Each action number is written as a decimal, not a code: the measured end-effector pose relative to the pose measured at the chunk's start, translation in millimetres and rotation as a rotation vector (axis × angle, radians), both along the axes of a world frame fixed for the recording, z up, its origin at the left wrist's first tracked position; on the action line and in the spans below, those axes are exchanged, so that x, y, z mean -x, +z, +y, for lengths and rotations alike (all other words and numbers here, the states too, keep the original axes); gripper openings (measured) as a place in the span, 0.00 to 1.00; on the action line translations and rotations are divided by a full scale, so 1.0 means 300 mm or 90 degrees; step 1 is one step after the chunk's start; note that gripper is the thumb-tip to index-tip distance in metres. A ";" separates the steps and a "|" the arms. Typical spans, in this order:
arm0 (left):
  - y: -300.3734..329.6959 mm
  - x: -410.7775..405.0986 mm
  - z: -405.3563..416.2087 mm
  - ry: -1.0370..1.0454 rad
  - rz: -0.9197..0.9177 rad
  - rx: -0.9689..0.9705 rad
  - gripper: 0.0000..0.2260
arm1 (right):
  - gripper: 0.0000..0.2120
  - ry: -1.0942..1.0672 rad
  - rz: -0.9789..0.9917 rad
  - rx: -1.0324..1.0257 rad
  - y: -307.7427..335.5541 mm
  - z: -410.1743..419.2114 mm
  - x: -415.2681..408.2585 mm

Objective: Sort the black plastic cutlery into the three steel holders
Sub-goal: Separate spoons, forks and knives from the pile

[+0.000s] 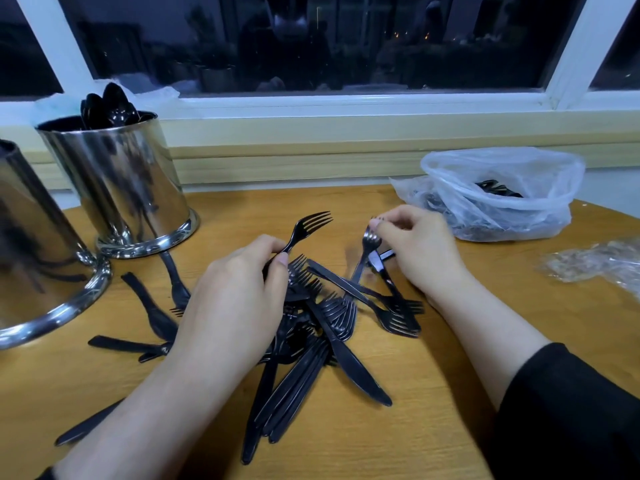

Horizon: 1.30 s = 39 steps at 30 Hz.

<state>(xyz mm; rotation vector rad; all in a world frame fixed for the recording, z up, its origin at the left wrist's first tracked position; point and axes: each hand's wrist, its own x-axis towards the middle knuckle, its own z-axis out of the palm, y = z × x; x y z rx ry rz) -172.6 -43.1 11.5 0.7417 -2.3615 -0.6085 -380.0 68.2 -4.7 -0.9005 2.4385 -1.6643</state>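
Left hand (239,289) grips 1 fork (304,228); right hand (415,251) pinches another fork (367,251) above the cutlery pile (322,341); bare desk (450,393) beside it.

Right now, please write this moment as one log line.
left hand: holds fork | right hand: pinches second fork | spoons in holder

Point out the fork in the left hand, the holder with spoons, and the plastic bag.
fork (309,226), head view, neck below tines
holder with spoons (117,181), head view, steel wall
plastic bag (540,168), head view, upper rim

Left hand (239,292) palm-down, fingers curled, pinching. Right hand (419,251) raised, fingertips pinched together; forearm dark-sleeved.
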 end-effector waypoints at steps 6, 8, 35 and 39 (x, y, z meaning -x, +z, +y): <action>0.008 -0.011 0.010 -0.010 0.058 -0.013 0.07 | 0.08 -0.148 -0.086 0.418 0.042 0.041 0.004; 0.010 -0.014 0.012 -0.009 0.080 -0.038 0.08 | 0.07 -0.087 -0.120 0.443 0.052 0.051 -0.007; -0.004 -0.006 0.032 -0.057 0.007 -0.139 0.13 | 0.18 -0.004 0.178 -0.314 -0.004 0.140 0.143; -0.005 -0.008 0.028 -0.060 0.011 -0.121 0.13 | 0.23 -0.001 0.216 -0.423 -0.021 0.116 0.146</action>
